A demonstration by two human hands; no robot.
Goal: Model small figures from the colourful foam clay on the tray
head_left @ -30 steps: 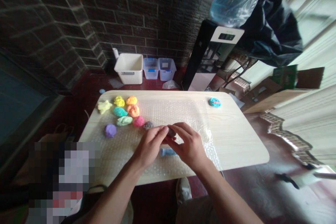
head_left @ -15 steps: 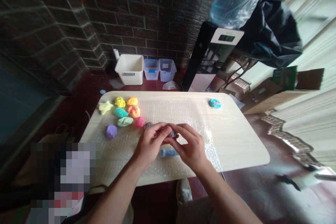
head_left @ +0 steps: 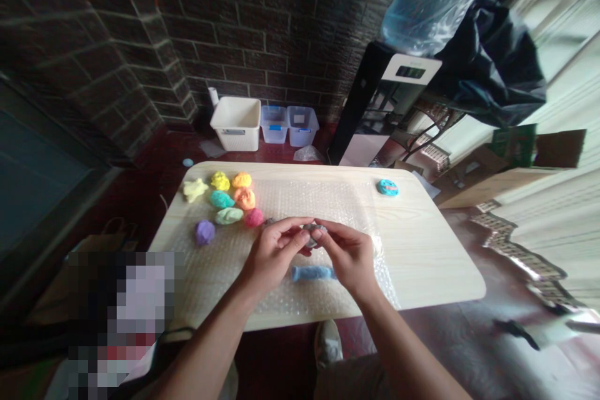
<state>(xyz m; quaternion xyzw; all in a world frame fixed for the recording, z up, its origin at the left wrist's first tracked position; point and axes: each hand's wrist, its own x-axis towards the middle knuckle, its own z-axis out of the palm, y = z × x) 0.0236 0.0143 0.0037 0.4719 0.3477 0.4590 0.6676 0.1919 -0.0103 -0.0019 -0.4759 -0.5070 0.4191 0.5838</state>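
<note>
A grey lump of modelling clay sits between the fingertips of both hands, above the middle of the table. The left hand pinches it from the left, thumb against the side facing the wearer; the right hand pinches it from the right, its thumb also on the near side. The remaining fingers curl behind, partly hidden.

A light-blue clay roll lies between the hands and the table's near edge, its right end covered by the right hand. Bubble wrap spreads over the left and middle of the pale wood-grain top. Toward the far left corner is a cluster of yellow, orange, teal, pale-green and pink clay lumps, with a purple lump nearer the left edge. A blue disc with an orange stripe lies by the far right corner.

Beyond the far edge, a white basket, two clear bins and a water dispenser stand before a dark brick wall.
</note>
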